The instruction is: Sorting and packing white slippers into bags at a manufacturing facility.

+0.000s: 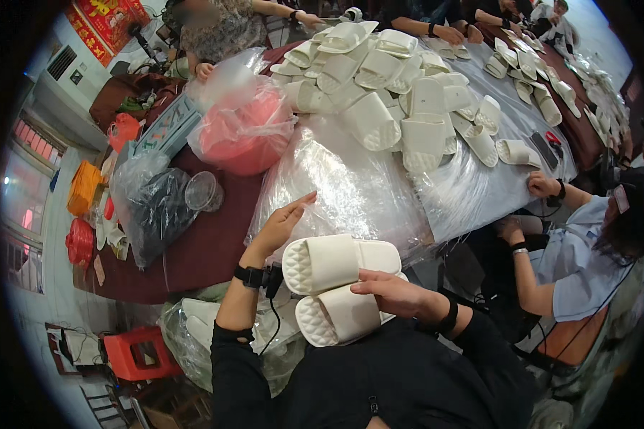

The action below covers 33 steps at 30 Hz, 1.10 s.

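Note:
A pair of white open-toed slippers (323,263) with quilted insoles rests against my lap, one above the other. My right hand (397,294) grips the pair, its thumb lying over the lower slipper (347,313). My left hand (285,223) reaches over the table edge with its fingers stretched out. Its fingertips lie at the near left part of a stack of clear plastic bags (336,168); whether they touch the film I cannot tell. A black strap with a small device sits on my left wrist.
A large heap of white slippers (372,79) covers the far table. To the left stand a pink bag-lined tub (240,129), a dark plastic bag (157,207) and a clear cup (204,191). A red stool (142,354) is at lower left. Co-workers sit right (572,243) and opposite.

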Each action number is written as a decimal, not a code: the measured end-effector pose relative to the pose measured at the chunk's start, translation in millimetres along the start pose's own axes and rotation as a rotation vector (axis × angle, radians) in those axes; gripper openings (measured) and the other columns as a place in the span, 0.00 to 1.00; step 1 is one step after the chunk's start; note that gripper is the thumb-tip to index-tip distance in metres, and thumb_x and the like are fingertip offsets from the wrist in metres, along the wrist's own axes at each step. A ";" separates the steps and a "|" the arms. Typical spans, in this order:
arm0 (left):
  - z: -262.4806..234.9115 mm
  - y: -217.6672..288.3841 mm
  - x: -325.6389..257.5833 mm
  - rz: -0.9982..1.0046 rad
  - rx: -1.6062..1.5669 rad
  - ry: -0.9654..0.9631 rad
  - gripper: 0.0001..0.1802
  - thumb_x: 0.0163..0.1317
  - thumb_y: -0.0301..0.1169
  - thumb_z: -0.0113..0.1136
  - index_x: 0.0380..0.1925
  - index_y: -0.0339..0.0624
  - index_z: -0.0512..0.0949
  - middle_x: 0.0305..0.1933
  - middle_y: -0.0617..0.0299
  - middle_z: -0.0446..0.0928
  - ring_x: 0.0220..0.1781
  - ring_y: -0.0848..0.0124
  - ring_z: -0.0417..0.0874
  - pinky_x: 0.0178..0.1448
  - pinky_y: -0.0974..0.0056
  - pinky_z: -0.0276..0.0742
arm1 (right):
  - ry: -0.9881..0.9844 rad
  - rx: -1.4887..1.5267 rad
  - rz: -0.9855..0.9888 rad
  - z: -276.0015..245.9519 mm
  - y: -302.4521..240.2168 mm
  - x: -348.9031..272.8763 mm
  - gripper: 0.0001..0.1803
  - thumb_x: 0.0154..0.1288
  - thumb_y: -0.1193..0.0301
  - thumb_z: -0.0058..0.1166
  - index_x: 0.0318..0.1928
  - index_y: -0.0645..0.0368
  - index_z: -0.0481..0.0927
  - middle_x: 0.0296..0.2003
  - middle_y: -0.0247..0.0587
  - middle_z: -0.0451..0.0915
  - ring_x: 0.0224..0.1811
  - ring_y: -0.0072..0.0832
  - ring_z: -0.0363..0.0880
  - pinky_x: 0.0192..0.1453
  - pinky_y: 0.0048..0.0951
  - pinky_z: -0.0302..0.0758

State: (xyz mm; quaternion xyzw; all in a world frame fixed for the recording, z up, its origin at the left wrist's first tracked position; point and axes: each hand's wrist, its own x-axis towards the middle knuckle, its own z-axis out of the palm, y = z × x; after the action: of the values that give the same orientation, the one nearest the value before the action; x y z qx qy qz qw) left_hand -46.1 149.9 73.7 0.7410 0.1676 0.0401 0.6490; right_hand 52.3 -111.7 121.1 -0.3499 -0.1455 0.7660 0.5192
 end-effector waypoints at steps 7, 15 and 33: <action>9.3 24.1 0.1 0.097 -0.013 -0.083 0.26 0.71 0.39 0.38 0.66 0.43 0.56 0.69 0.58 0.58 0.71 0.69 0.53 0.71 0.66 0.47 | -0.004 -0.056 -0.023 0.1 6.1 9.4 0.23 0.69 0.66 0.44 0.62 0.57 0.62 0.56 0.35 0.70 0.53 0.20 0.72 0.54 0.25 0.71; 12.2 35.0 -12.0 0.122 0.120 -0.069 0.24 0.71 0.36 0.37 0.66 0.42 0.56 0.69 0.58 0.57 0.72 0.67 0.51 0.73 0.64 0.44 | 0.176 0.275 -0.072 -8.8 0.8 4.7 0.20 0.69 0.64 0.41 0.57 0.60 0.67 0.47 0.35 0.77 0.46 0.23 0.77 0.52 0.27 0.73; 55.1 27.5 14.9 0.370 0.854 0.084 0.24 0.68 0.35 0.40 0.65 0.56 0.60 0.68 0.48 0.55 0.67 0.42 0.55 0.66 0.42 0.49 | 0.457 -0.002 -0.146 -26.0 5.6 -5.6 0.19 0.67 0.64 0.47 0.53 0.63 0.71 0.43 0.36 0.76 0.43 0.22 0.75 0.44 0.22 0.72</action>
State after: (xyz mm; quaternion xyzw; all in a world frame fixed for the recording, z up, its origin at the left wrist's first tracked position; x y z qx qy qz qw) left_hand -11.4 99.3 89.6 0.9570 0.0603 0.1123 0.2605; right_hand 67.4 -122.6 101.5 -0.5033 -0.0500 0.6272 0.5923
